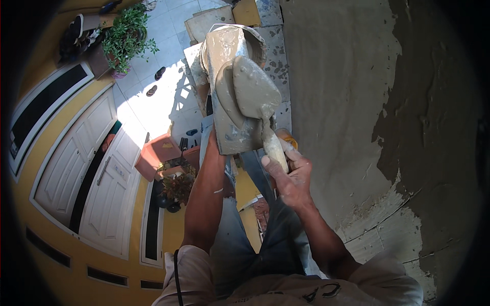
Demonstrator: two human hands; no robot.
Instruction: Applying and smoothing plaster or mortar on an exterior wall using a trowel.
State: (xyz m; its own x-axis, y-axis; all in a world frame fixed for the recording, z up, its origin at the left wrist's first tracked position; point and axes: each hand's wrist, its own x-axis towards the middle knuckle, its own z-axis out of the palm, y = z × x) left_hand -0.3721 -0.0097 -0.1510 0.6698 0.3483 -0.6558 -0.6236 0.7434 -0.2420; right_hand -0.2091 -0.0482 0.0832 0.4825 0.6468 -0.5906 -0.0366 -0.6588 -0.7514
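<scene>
Right hand [295, 179]: fingers wrapped round trowel [256, 91] handle | long axis slants forward-left, blade over board [236, 144] | wall [337, 102] rightward, right hand nearer | left hand hidden, grip can't tell

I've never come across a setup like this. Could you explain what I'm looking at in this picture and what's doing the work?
There is no machine here: a person works bare-handed. The single picture comes from a wide fisheye camera worn on the head, looking down, so straight edges bend near its rim.

The right hand grips the handle of a trowel, whose paste-covered blade is above a long board. A lump of wet grey paste lies on that board. The left forearm reaches up to the board, but the left hand is hidden, so its grip cannot be seen.

Partly behind the board is a bucket. Along the right is a grey coated surface, apparently a wall, with a darker area.
</scene>
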